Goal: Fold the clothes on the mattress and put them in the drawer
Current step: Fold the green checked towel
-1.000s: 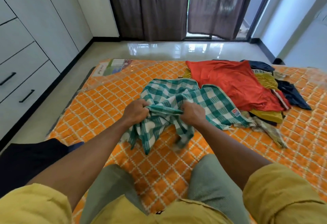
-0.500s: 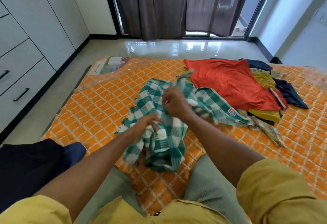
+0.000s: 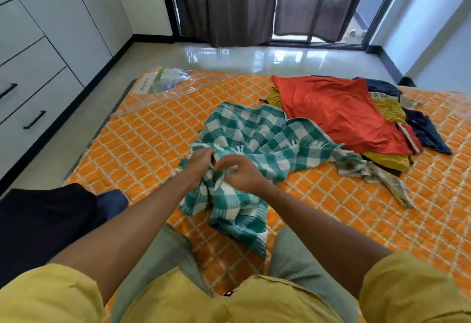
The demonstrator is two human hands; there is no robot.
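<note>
Right hand (image 3: 242, 173) now lowered beside left hand (image 3: 201, 163), both grips bunching checked cloth (image 3: 254, 139), crumpled lengthwise toward far right.

Green-and-white checked cloth (image 3: 257, 141) — orange lattice-patterned mattress (image 3: 142, 144) — red garment (image 3: 339, 111).

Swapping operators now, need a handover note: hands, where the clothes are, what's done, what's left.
Left hand and right hand both grip the bunched green checked cloth, near the person's knees on the orange mattress.
Unfolded pile, red garment on top, lies at the right.
Dark clothes sit at the left edge.
Drawers are closed.
Done: nothing visibly folded.
Left: fold everything, put it in a drawer.
</note>
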